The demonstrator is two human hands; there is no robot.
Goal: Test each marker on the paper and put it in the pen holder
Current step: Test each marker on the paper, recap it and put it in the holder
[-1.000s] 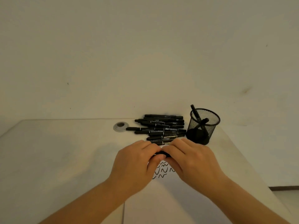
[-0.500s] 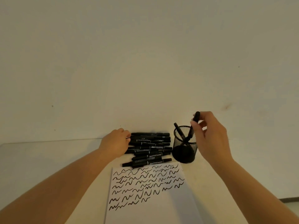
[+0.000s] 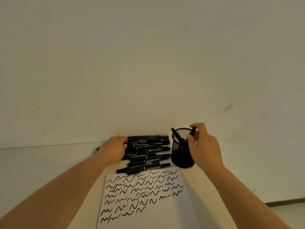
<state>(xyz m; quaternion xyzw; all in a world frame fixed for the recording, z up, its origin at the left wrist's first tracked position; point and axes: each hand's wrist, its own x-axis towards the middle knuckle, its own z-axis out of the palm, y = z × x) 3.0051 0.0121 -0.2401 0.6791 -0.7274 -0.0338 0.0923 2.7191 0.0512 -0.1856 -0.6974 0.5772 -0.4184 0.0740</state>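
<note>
Several black markers (image 3: 147,152) lie in a pile at the back of the table. My left hand (image 3: 113,149) rests on the pile's left end, fingers curled over marker ends. A black mesh pen holder (image 3: 181,156) stands right of the pile. My right hand (image 3: 203,146) pinches the top of a black marker (image 3: 192,132) that stands tilted inside the holder. Another marker (image 3: 175,134) leans against the holder's left rim. The white paper (image 3: 148,219) lies in front, covered with black squiggles.
The pale table (image 3: 49,162) meets a plain wall just behind the markers. A small round disc (image 3: 95,150) peeks out left of my left hand. The table's right edge runs near my right forearm.
My right hand has lowered its marker into the holder. My left hand has reached from the paper to the pile's left end. One second ago both hands held one marker over the paper.
</note>
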